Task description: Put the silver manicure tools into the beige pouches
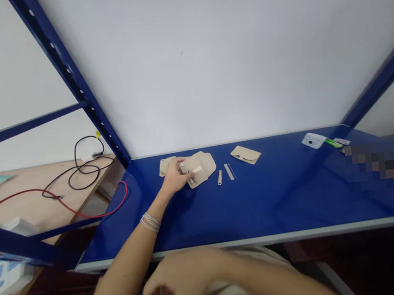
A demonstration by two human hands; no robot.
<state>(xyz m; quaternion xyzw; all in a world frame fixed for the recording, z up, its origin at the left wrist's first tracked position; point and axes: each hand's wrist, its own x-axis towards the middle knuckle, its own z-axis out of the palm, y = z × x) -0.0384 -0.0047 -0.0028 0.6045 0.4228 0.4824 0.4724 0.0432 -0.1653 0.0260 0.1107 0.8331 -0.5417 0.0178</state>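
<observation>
My left hand (176, 177) holds an open beige manicure case (204, 164) by its left side, thumb on the inside. A white strap crosses the case, and small metal tools sit under my thumb, partly hidden. Behind my fingers lies another beige case (164, 165). To the right, flat on the blue table, are a nail clipper (220, 177), a nail file (228, 172) and a thin metal stick (232, 170). Farther right rests a folded beige case (246, 154). My right hand (183, 280), blurred and curled, is below the table's front edge, over my lap.
A small white camera (313, 140) with a green strap lies at the right back of the blue table (259, 206). Blue rack posts (78, 85) rise at both sides. On the left, a wooden table (28, 184) carries black and red cables.
</observation>
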